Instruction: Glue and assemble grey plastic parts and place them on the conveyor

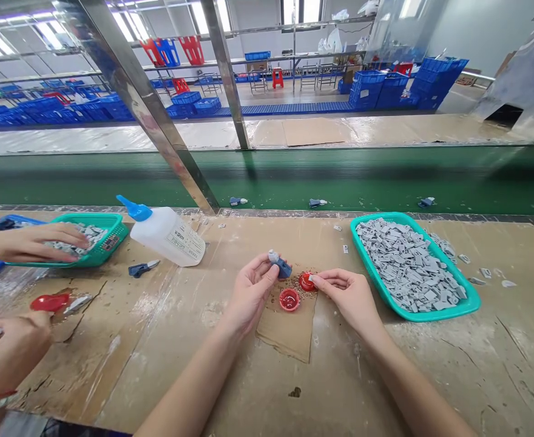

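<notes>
My left hand (251, 290) pinches a small blue part with a grey piece on top (280, 264), held just above a scrap of cardboard (289, 328). My right hand (346, 292) has its fingers pinched together at a small red cap (306, 281) on the cardboard; a tiny grey piece shows at its fingertips. A second red cap (289, 299) with wet contents lies between my hands. To my right stands a teal tray (469, 300) heaped with several grey plastic pieces (408, 267).
A white glue bottle with a blue nozzle (167, 233) lies on its side. On the left, another person's hands (30, 243) reach into a teal basket (107, 240) and hold a tool near a red cap (48, 301). Finished blue parts (317, 203) lie on the green conveyor (340, 179).
</notes>
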